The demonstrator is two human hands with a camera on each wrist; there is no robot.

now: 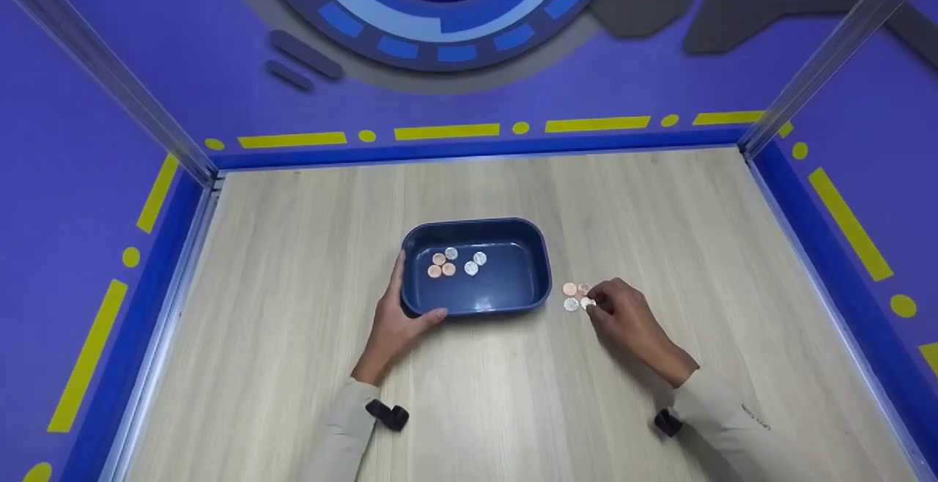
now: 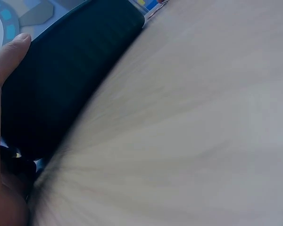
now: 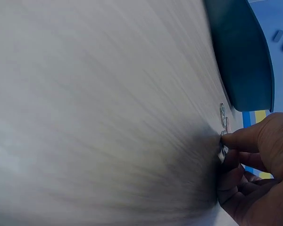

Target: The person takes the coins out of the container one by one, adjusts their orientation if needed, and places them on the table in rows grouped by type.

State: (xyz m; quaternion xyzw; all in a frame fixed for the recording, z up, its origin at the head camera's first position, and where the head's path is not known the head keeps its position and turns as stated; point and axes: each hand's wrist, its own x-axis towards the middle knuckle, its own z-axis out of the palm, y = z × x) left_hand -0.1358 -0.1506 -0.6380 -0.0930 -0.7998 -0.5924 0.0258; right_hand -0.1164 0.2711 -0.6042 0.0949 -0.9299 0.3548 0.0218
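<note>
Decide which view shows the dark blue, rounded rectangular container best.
Head view: it looks down into the dark blue, rounded rectangular container, showing its interior. Both wrist views show only outer sides, cropped.

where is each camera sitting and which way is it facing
Head: worn on the head, facing forward and down at the table, container, coins and back wall; left hand, right hand and sleeves show.
Left wrist: on that wrist, facing the container's outer side and the table; part of the left hand shows.
Right wrist: on that wrist, facing low across the table toward coins and container; the right hand shows.
Shared: head and right wrist both show the right hand at the table coins.
</note>
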